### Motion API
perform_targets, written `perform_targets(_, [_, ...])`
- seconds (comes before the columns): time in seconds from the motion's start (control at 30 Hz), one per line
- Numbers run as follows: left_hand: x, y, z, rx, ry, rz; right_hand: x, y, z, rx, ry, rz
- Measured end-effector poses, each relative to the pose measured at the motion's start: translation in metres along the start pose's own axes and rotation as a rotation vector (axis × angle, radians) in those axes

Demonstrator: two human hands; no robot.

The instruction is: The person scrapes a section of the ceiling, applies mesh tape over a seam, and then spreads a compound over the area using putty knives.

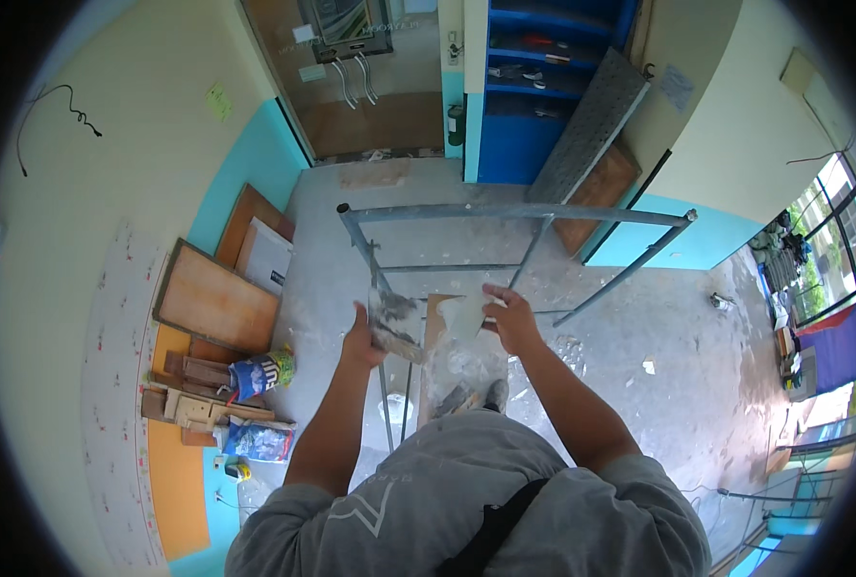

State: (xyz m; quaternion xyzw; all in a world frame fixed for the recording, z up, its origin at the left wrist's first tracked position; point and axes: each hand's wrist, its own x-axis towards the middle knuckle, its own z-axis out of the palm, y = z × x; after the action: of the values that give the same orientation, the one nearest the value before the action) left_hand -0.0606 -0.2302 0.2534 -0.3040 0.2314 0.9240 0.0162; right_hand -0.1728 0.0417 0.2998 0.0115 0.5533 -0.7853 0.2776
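Note:
My left hand (pixel 359 338) is closed around a flat, grey-and-white smeared plate (pixel 396 319), which looks caked with putty. Its thumb lies along the near side. Close by on the right, my right hand (pixel 511 322) pinches a thin pale scraper (pixel 466 314) by its right edge, thumb and fingers on either side. The two tools are held apart, at about the same height, over a narrow plank (pixel 442 361) spotted with white. My shoes (pixel 496 394) stand on that plank.
A grey scaffold frame (pixel 514 212) rises just ahead. Wooden boards (pixel 218 293) and filled bags (pixel 258 377) line the left wall. Beyond are a door (pixel 380 115), a blue shelf (pixel 519 125) and a leaning metal plank (pixel 596 125). White scraps (pixel 649 365) dot the floor.

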Motion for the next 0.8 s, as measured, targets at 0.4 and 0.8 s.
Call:
perform_targets(0.4, [-0.039,0.0,-0.013,0.179,-0.142,0.275,-0.025,0.02,-0.006,-0.094,0.007,0.092])
perform_targets(0.8, [-0.101,0.01,0.104,1.795,-0.373,1.436,-0.048,-0.044,0.026,-0.668,-0.119,-0.228])
